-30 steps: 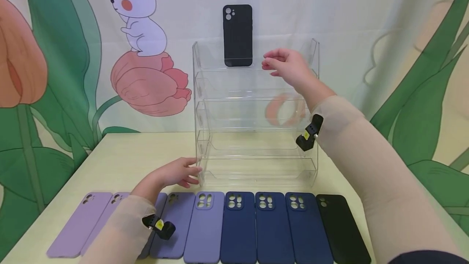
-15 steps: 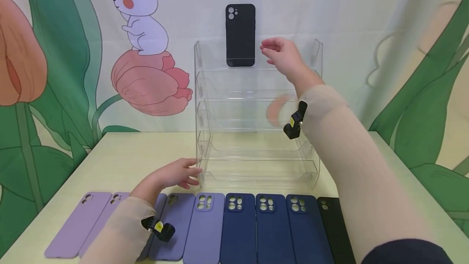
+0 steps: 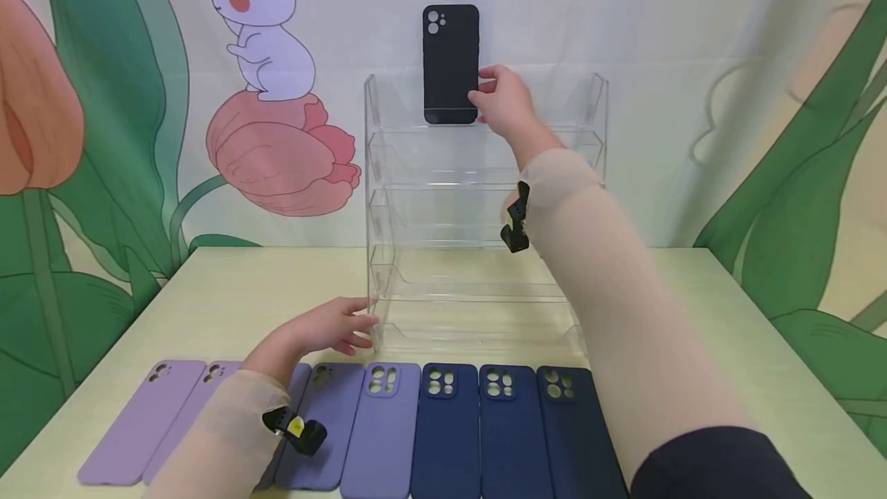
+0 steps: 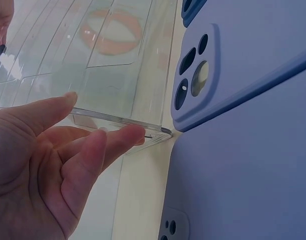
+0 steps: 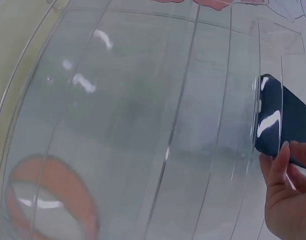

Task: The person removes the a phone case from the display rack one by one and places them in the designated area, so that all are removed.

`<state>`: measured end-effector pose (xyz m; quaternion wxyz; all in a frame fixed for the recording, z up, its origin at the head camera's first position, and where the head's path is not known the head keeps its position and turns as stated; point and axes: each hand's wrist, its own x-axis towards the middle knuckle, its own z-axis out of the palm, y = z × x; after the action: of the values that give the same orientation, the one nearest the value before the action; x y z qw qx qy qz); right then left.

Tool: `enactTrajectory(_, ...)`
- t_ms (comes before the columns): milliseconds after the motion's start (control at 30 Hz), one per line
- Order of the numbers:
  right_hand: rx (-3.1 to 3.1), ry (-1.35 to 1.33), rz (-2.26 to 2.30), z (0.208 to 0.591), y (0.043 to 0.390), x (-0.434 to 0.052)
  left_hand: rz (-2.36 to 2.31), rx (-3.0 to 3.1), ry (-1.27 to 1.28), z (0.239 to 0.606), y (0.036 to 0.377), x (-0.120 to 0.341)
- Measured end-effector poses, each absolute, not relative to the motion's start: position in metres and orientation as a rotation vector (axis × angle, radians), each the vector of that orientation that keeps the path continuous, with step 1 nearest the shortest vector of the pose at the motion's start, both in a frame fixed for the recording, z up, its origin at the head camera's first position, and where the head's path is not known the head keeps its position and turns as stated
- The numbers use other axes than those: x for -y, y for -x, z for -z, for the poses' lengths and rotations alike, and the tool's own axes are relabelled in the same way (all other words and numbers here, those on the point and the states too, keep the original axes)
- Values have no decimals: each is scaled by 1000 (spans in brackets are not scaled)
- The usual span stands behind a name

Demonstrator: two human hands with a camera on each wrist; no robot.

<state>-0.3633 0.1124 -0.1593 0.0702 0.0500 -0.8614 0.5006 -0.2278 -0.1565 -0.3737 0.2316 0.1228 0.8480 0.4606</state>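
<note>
A clear acrylic tiered display rack (image 3: 478,299) stands upright on the table. In its top tier, a black phone case (image 3: 450,60) leans upright with the camera cutouts at upper left. My right hand (image 3: 509,102) pinches the lower right edge of that case, thumb in front and fingers behind; the right wrist view shows the thumb and fingers at the case's (image 5: 275,110) corner. Low on the rack's left side, my left hand (image 3: 329,327) holds the side panel's edge. In the left wrist view its thumb (image 4: 55,107) and fingers lie on opposite sides of that panel.
Before the rack, a row of phone cases lies flat: several purple ones (image 3: 381,437) at left and centre, then navy ones (image 3: 446,437). My right sleeve (image 3: 624,314) crosses the row's right end. A printed curtain (image 3: 665,98) hangs behind the table (image 3: 270,276).
My right hand has moved left from beside the black phone case and now pinches its edge. The right arm now covers the black case at the row's end. My left hand stays put.
</note>
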Motion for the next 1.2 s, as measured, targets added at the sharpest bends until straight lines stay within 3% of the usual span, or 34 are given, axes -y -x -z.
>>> enactTrajectory(600,2259,-332,-1753,153,356,-139,-1280,-2299,-362,373,234,148)
enactTrajectory(1200,2407,-429,-1684,200,332,-166,-1278,-2311,-355,373,234,152)
